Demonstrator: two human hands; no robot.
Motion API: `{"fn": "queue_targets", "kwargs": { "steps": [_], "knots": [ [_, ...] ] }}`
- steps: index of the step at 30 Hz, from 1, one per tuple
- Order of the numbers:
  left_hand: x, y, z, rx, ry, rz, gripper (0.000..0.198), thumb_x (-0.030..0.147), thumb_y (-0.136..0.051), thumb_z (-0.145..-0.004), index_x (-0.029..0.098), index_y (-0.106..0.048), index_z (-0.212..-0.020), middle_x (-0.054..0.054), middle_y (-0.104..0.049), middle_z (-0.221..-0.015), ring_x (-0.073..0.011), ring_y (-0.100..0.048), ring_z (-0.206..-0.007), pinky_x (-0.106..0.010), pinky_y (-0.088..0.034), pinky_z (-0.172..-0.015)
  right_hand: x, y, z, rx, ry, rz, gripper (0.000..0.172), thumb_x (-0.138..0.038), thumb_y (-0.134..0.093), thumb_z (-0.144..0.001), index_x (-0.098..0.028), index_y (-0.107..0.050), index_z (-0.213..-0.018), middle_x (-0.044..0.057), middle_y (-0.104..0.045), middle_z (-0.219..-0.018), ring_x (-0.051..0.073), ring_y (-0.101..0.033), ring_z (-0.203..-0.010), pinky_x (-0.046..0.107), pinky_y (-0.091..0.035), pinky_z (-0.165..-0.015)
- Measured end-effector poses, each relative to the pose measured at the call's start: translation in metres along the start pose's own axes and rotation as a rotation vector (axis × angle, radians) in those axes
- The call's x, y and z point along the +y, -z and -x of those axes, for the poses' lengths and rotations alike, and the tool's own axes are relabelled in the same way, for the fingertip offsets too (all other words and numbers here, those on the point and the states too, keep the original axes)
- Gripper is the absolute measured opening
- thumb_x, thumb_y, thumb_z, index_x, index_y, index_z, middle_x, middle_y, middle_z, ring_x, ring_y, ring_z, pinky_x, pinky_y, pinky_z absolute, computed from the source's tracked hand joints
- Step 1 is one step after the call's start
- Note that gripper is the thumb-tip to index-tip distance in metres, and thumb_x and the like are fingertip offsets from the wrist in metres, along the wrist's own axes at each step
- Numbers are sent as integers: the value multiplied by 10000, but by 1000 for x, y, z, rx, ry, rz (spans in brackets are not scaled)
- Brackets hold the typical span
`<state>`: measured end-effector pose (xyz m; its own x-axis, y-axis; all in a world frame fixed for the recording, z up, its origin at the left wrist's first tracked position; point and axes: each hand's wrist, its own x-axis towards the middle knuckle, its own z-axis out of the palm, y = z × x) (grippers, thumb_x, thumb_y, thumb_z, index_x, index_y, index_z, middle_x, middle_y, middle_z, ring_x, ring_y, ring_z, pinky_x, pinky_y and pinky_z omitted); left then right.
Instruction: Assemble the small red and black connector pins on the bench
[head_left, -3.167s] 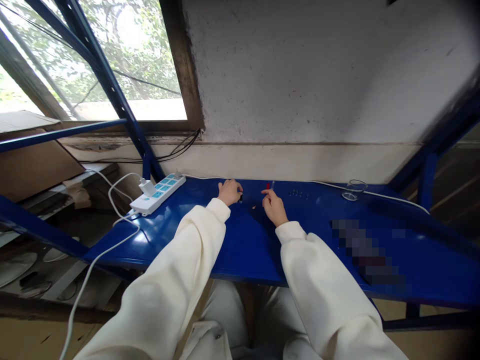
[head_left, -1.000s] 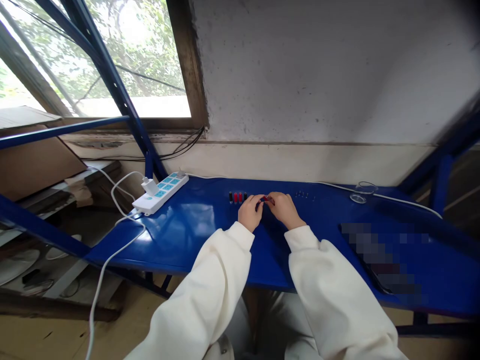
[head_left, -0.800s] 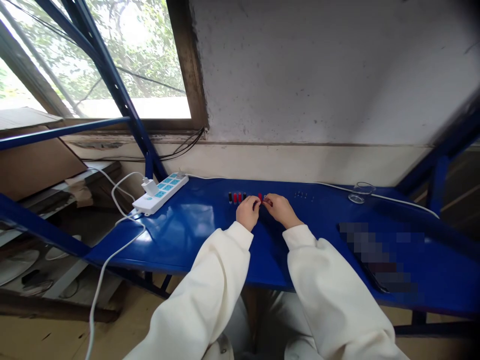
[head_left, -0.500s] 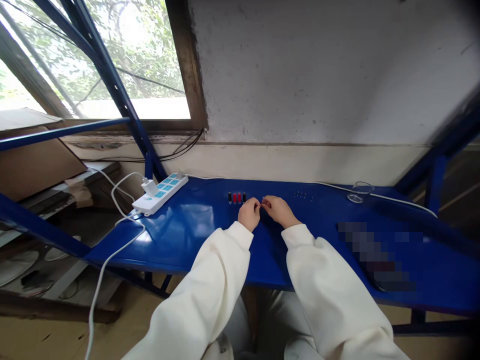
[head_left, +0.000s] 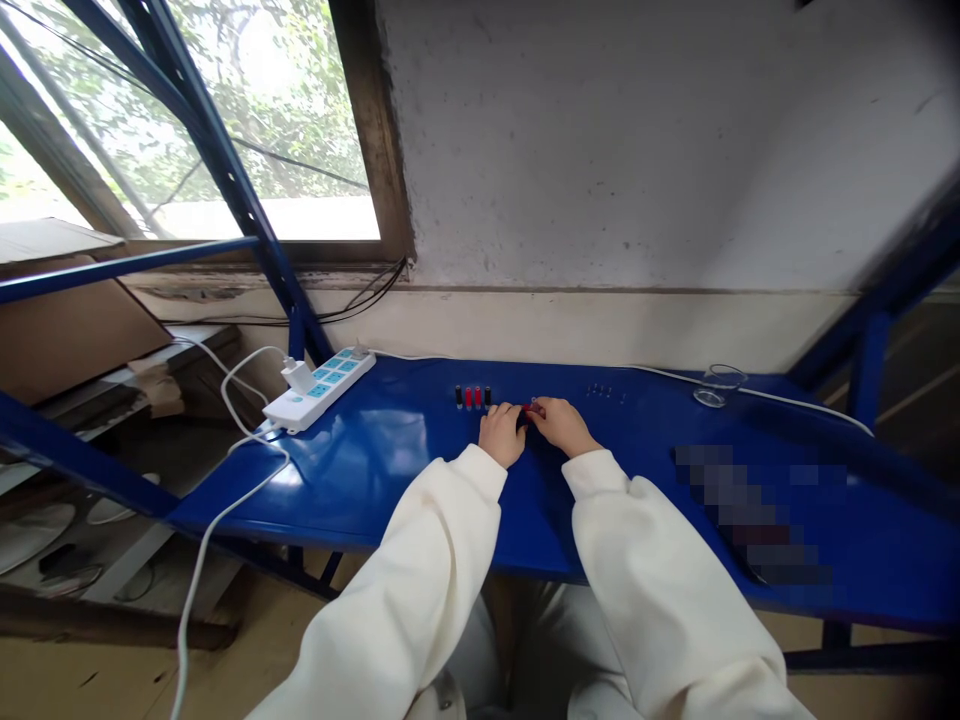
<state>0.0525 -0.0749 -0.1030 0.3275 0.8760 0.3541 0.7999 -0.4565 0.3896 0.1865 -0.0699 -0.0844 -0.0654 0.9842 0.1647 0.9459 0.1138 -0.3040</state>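
Observation:
My left hand (head_left: 501,436) is curled with its fingertips at a small dark piece, mostly hidden by the fingers. Against it, my right hand (head_left: 562,428) pinches a small red piece (head_left: 533,409) between thumb and fingers. Both hands meet just above the blue table, and the two pieces appear to touch. Left of the hands stands a short row of slim upright cylinders: a black one (head_left: 459,395) at the left end, red ones (head_left: 473,397) in the middle and a black one (head_left: 487,395) at the right end. Several tiny metal pieces (head_left: 600,391) lie right of the hands.
A white power strip (head_left: 321,390) with a plugged-in adapter sits at the left of the blue table (head_left: 390,490). A small clear round container (head_left: 709,397) and a white cable (head_left: 802,406) lie at the back right. A blurred dark object (head_left: 742,510) is at the right.
My left hand has turned so that its back shows more, with the fingers reaching over the piece. More of the red and dark pieces is visible between the hands.

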Motion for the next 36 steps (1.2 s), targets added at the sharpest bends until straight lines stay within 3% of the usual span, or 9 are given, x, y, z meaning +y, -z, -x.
{"fn": "queue_targets", "kwargs": {
  "steps": [10,16,20,32,36],
  "knots": [
    [1,0,-5,21,45,-66,199,255,-524,-774,213,-608,-950,-49,-584,-978,-208,-473,-954,-333,-375,-752,0,-7,-4,-40,17,-110,197,-272,-446,-801,-170,-607,-756,52,-647,-774,143,-579,-716,212,-335,-582],
    [0,0,-8,41,77,-47,170,196,-474,-798,189,-619,-886,-52,-586,-941,-196,-485,-918,-315,-381,-755,-2,-5,-1,-66,22,-52,193,-260,-420,-818,-173,-593,-818,67,-649,-832,168,-591,-775,227,-346,-608],
    [1,0,-8,49,96,-26,192,151,-421,-815,179,-610,-805,-50,-584,-890,-180,-488,-889,-309,-379,-762,-2,-1,3,-49,-84,25,248,-309,-371,-852,-162,-563,-903,98,-643,-859,206,-599,-796,257,-358,-609],
    [8,1,-1,32,36,-13,127,293,-535,-764,189,-591,-811,-57,-560,-934,-215,-468,-935,-364,-365,-776,-4,6,11,-100,-170,55,251,-284,-365,-857,-153,-544,-973,126,-630,-923,226,-602,-854,275,-392,-649],
    [9,0,-3,43,39,-32,96,229,-498,-786,179,-580,-791,-55,-565,-916,-202,-474,-918,-349,-365,-766,-4,6,11,-82,-172,56,254,-297,-374,-853,-154,-555,-957,123,-636,-906,226,-606,-841,276,-398,-649]
  ]
}}
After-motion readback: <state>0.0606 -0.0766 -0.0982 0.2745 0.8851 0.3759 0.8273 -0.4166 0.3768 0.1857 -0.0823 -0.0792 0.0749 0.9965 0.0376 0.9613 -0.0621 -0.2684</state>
